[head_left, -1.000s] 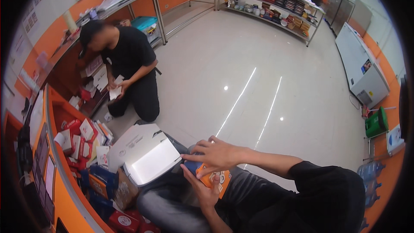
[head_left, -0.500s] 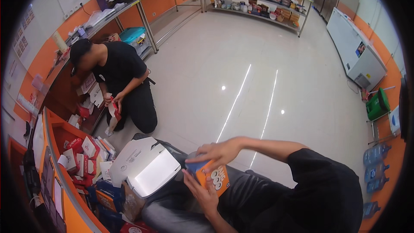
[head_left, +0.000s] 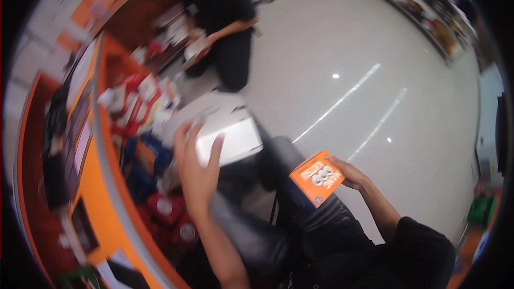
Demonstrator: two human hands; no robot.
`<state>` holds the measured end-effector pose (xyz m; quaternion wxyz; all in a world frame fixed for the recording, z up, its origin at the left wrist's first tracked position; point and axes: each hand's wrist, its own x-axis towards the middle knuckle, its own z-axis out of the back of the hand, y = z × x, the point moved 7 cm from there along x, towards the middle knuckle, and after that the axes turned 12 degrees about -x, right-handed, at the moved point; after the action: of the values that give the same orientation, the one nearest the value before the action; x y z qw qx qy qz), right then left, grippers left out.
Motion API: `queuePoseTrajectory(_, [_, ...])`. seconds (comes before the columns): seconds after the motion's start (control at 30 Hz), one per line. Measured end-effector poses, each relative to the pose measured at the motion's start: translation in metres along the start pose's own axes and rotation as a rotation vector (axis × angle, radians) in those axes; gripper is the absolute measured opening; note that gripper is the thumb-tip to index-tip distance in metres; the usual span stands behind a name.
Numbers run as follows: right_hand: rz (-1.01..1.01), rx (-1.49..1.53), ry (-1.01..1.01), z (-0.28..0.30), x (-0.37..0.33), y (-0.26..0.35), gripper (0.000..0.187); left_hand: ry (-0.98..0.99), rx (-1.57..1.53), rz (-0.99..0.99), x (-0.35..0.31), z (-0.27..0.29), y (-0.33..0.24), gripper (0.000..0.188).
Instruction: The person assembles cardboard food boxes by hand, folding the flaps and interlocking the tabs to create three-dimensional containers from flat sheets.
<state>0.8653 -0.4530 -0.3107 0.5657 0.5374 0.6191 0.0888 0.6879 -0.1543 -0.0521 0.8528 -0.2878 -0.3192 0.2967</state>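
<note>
My right hand [head_left: 350, 174] holds a small orange and blue packet [head_left: 315, 177] above my right knee. My left hand [head_left: 197, 167] reaches forward with fingers spread and rests on the near edge of a white cardboard box [head_left: 230, 138] that lies open on the floor in front of my legs. The picture is blurred by motion, so the box's contents cannot be made out.
An orange shelf unit [head_left: 104, 182] curves along my left, with red, white and blue packets [head_left: 140, 101] stacked on its lower level. A person in black [head_left: 222, 21] crouches ahead, handling a packet. Shiny pale floor [head_left: 364, 64] stretches right, with stocked racks [head_left: 444, 16] at the far side.
The view has swung down and left. My left hand let go of the packet and moved onto the white box. My right hand now holds the packet alone, lower and to the right.
</note>
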Motion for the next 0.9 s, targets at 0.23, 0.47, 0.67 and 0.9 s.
queuePoseTrajectory(0.23, [0.039, 0.194, 0.002, -0.011, 0.017, -0.008, 0.053, 0.826, 0.289, 0.303, -0.023, -0.087, 0.12, 0.097])
queuePoseTrajectory(0.47, [0.086, 0.058, -0.312, 0.136, 0.039, -0.018, 0.058, 0.297, 0.377, 0.57, -0.005, 0.003, 0.225, 0.066])
queuePoseTrajectory(0.67, [0.442, 0.524, -0.861, 0.342, -0.039, 0.091, 0.099, 0.408, 0.553, 0.835, -0.006, 0.001, 0.249, 0.071])
queuePoseTrajectory(0.9, [0.148, -0.006, -0.65, 0.231, 0.016, 0.093, 0.057, 0.478, 0.541, 0.923, -0.015, -0.002, 0.325, 0.084])
